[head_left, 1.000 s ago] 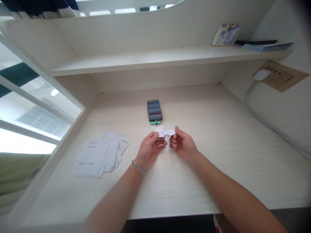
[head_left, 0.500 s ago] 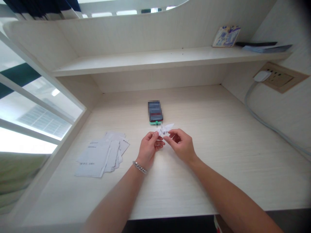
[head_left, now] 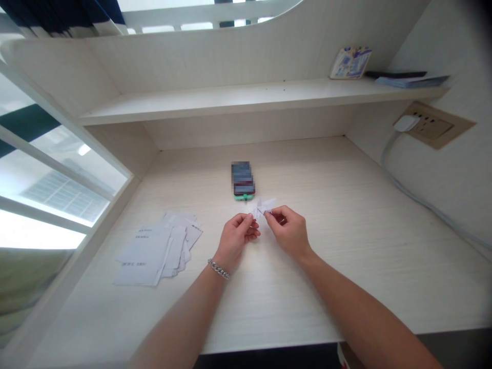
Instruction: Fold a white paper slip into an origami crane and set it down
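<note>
The fingertips of the left hand [head_left: 235, 238] and right hand [head_left: 287, 231] pinch narrowly on a white paper origami crane [head_left: 262, 207], held between them, just nearer than a phone [head_left: 243, 179].

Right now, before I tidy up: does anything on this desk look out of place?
The white paper sheets look untidy: they lie overlapping and skewed in a loose pile on the desk.
</note>
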`<action>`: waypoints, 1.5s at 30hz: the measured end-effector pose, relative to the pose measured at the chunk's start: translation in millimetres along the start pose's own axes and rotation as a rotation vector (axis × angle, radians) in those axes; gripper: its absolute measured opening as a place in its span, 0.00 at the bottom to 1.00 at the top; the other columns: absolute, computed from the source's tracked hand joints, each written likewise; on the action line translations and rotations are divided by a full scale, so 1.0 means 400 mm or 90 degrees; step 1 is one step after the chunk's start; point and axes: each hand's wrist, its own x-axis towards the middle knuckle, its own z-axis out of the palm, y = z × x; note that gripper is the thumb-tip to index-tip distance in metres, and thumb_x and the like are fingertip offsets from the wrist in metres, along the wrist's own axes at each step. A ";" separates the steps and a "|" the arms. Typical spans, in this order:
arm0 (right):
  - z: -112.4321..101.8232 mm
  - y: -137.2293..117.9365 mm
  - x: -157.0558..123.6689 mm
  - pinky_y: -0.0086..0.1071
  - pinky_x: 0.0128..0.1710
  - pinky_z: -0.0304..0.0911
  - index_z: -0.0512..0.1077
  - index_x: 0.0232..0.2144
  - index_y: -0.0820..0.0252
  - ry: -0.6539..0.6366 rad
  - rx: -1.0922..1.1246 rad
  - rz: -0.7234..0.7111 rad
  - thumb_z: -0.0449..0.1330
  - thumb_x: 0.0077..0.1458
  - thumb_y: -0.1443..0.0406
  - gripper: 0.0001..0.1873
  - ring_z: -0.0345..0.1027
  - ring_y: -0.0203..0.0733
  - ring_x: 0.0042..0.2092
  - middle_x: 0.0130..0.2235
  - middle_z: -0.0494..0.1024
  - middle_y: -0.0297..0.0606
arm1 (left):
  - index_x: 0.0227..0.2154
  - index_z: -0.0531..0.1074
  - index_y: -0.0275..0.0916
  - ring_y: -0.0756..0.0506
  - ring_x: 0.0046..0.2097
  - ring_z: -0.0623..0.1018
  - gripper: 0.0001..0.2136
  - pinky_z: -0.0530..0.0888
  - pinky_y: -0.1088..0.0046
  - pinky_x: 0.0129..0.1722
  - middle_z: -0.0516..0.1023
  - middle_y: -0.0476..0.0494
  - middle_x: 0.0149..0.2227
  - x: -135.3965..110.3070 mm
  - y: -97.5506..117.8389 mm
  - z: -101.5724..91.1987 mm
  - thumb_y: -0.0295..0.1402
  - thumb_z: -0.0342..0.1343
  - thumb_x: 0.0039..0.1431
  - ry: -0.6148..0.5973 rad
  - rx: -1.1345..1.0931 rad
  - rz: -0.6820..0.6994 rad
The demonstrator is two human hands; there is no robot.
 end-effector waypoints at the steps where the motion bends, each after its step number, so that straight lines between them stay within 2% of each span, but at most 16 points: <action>1: -0.003 0.001 0.003 0.31 0.28 0.59 0.71 0.24 0.57 0.009 -0.007 0.001 0.58 0.49 0.61 0.07 0.64 0.37 0.25 0.24 0.73 0.33 | 0.27 0.67 0.35 0.52 0.26 0.74 0.14 0.69 0.76 0.26 0.73 0.46 0.27 0.000 0.000 -0.001 0.42 0.59 0.48 -0.002 0.005 0.003; 8: -0.055 0.049 0.058 0.32 0.30 0.60 0.72 0.26 0.58 0.124 -0.045 0.030 0.57 0.50 0.57 0.11 0.65 0.38 0.27 0.25 0.74 0.35 | 0.25 0.68 0.35 0.51 0.25 0.73 0.13 0.68 0.75 0.27 0.73 0.46 0.26 -0.004 0.005 0.002 0.41 0.59 0.47 -0.009 0.076 0.016; 12: -0.104 0.118 0.117 0.32 0.30 0.60 0.73 0.27 0.59 0.223 -0.058 0.083 0.57 0.48 0.55 0.14 0.65 0.39 0.27 0.25 0.75 0.37 | 0.23 0.70 0.35 0.51 0.24 0.70 0.11 0.66 0.75 0.27 0.72 0.47 0.22 -0.015 0.013 0.011 0.40 0.58 0.49 -0.045 0.224 0.063; 15: -0.143 0.172 0.166 0.33 0.32 0.61 0.73 0.29 0.60 0.263 -0.107 0.112 0.56 0.49 0.55 0.14 0.67 0.40 0.28 0.29 0.77 0.39 | 0.23 0.71 0.37 0.50 0.25 0.69 0.11 0.65 0.75 0.27 0.70 0.48 0.21 -0.023 0.015 0.014 0.40 0.56 0.51 -0.083 0.326 0.104; 17: -0.168 0.204 0.201 0.33 0.33 0.61 0.74 0.30 0.60 0.262 -0.171 0.143 0.55 0.50 0.56 0.14 0.68 0.41 0.30 0.30 0.77 0.40 | 0.24 0.71 0.37 0.49 0.25 0.69 0.11 0.65 0.75 0.28 0.71 0.48 0.21 -0.024 0.014 0.013 0.40 0.54 0.53 -0.091 0.371 0.118; 21: -0.203 0.259 0.279 0.33 0.33 0.61 0.75 0.30 0.60 0.278 -0.203 0.170 0.56 0.49 0.58 0.13 0.69 0.42 0.31 0.31 0.78 0.41 | 0.25 0.70 0.38 0.48 0.27 0.70 0.11 0.65 0.74 0.30 0.71 0.48 0.22 -0.018 0.011 0.008 0.40 0.52 0.55 -0.114 0.447 0.116; 29: -0.214 0.329 0.406 0.32 0.35 0.62 0.77 0.31 0.58 0.262 -0.252 0.220 0.58 0.48 0.60 0.11 0.71 0.41 0.34 0.32 0.79 0.42 | 0.25 0.70 0.38 0.46 0.29 0.71 0.12 0.65 0.73 0.31 0.72 0.47 0.23 -0.017 0.016 0.003 0.41 0.51 0.55 -0.132 0.506 0.086; 35: -0.223 0.341 0.440 0.31 0.37 0.63 0.77 0.34 0.55 0.247 -0.306 0.259 0.58 0.50 0.60 0.11 0.72 0.41 0.38 0.36 0.79 0.40 | 0.25 0.70 0.37 0.47 0.29 0.71 0.13 0.65 0.74 0.31 0.72 0.47 0.24 -0.013 0.011 -0.001 0.42 0.49 0.56 -0.138 0.539 0.081; 45: -0.214 0.331 0.441 0.35 0.37 0.64 0.77 0.35 0.52 0.231 -0.389 0.304 0.57 0.50 0.58 0.12 0.72 0.46 0.40 0.37 0.79 0.40 | 0.26 0.69 0.37 0.47 0.30 0.71 0.13 0.64 0.74 0.31 0.72 0.47 0.25 -0.015 0.013 0.001 0.42 0.48 0.57 -0.144 0.570 0.082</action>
